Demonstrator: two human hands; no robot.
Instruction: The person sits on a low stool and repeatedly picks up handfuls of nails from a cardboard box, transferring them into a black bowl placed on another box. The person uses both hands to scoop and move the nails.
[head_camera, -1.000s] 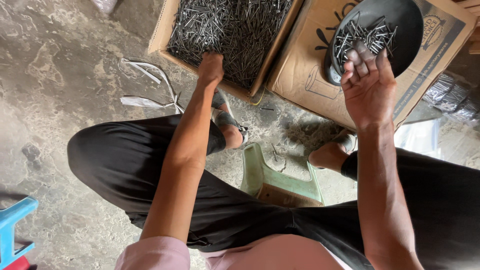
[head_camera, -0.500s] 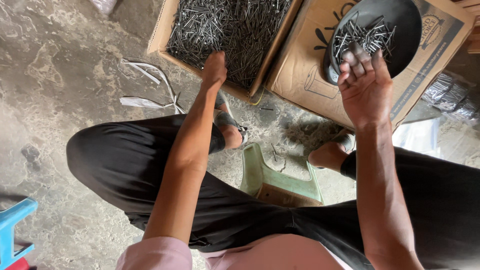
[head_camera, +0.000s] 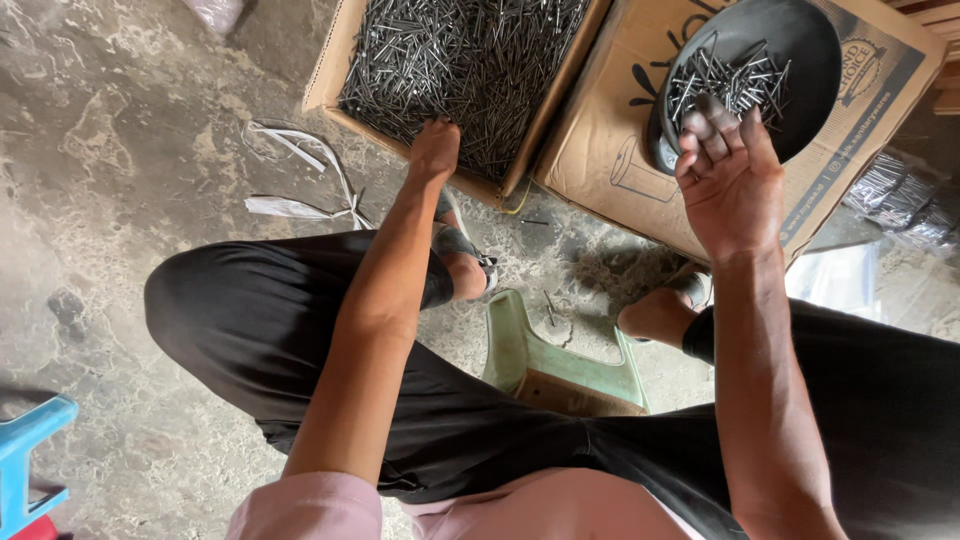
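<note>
My left hand (head_camera: 435, 150) reaches into an open cardboard box (head_camera: 328, 75) filled with grey steel nails (head_camera: 460, 50). It sits at the box's near edge, fingers curled down into the nails and hidden behind the back of the hand. My right hand (head_camera: 730, 185) is raised with fingers apart and nothing in it. Its fingertips are at the near rim of a round black pan (head_camera: 805, 55). A small pile of nails (head_camera: 735, 75) lies in the pan. The pan rests on a closed cardboard box (head_camera: 600, 150).
I sit low on a green plastic stool (head_camera: 560, 360), knees apart, sandalled feet by the boxes. White plastic strips (head_camera: 300, 170) lie on the concrete floor at left. Clear bags of nails (head_camera: 890, 190) lie at right. A blue plastic object (head_camera: 25, 450) is at bottom left.
My left hand has shifted a little right and back toward the box's near edge. My right hand has stayed at the pan's rim with its fingers slightly more spread.
</note>
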